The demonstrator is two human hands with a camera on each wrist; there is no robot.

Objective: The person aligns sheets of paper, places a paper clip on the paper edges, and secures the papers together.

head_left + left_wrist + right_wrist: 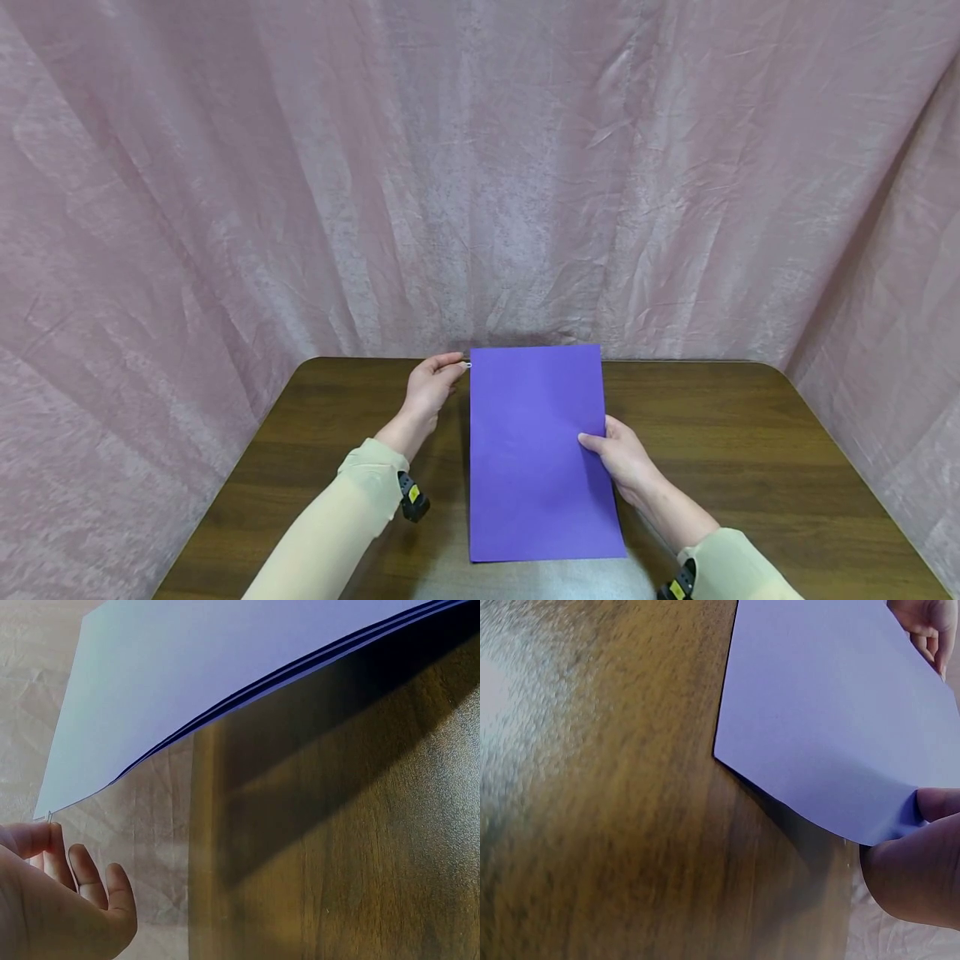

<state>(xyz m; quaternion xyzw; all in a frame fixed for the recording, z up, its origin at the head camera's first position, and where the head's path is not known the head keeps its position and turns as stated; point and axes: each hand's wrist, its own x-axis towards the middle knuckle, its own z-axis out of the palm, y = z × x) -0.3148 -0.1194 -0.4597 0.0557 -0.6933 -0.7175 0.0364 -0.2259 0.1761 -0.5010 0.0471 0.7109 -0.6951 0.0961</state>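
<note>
A few purple paper sheets [536, 467], stacked together, are held up over the table with their long side pointing away from me. My left hand [429, 392] pinches a small pale paper clip [50, 816] between thumb and forefinger at the far left corner of the sheets. Its other fingers curl loosely below. My right hand [626, 458] grips the right edge of the stack, thumb [939, 802] on top and fingers underneath. Along the left side, the left wrist view shows the sheet edges [247, 694] slightly fanned apart.
The brown wooden table [712, 442] lies below, its far edge just beyond the sheets. Pink curtains [480, 183] hang behind and at both sides. Black wrist devices [412, 497] sit at the cuffs of the pale sleeves.
</note>
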